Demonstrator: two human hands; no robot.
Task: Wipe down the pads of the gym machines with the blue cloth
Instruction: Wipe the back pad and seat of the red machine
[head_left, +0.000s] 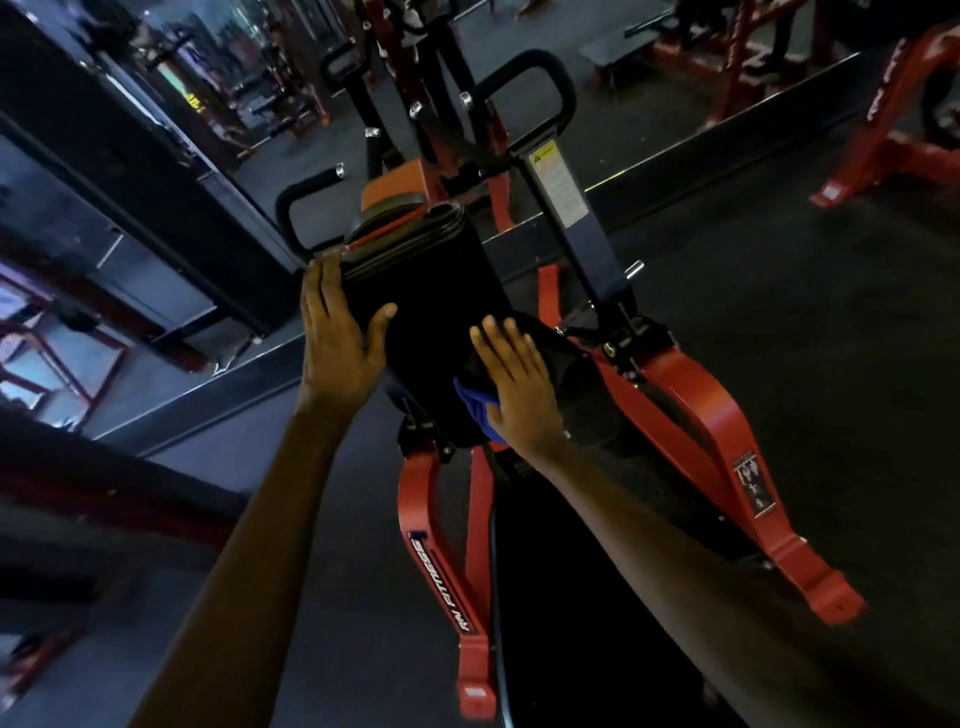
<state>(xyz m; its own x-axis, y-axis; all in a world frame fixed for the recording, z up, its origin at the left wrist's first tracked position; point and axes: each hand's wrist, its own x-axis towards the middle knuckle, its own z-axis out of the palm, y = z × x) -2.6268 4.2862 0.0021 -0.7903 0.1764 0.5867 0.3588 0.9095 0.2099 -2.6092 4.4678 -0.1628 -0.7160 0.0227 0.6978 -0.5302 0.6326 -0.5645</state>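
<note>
A black upright pad (436, 306) of a red-framed gym machine (717, 415) stands in the middle of the head view. My left hand (337, 343) grips the pad's left edge, fingers over the side and thumb on the face. My right hand (519, 389) lies flat on the pad's lower part, pressing the blue cloth (475, 408) against it. Only a small fold of the cloth shows under my palm.
Black handles (524, 73) rise behind the pad. A mirror wall (156, 104) runs along the left and back, reflecting other machines. Another red machine (904, 135) stands at the far right. Dark rubber floor (810, 322) surrounds the frame.
</note>
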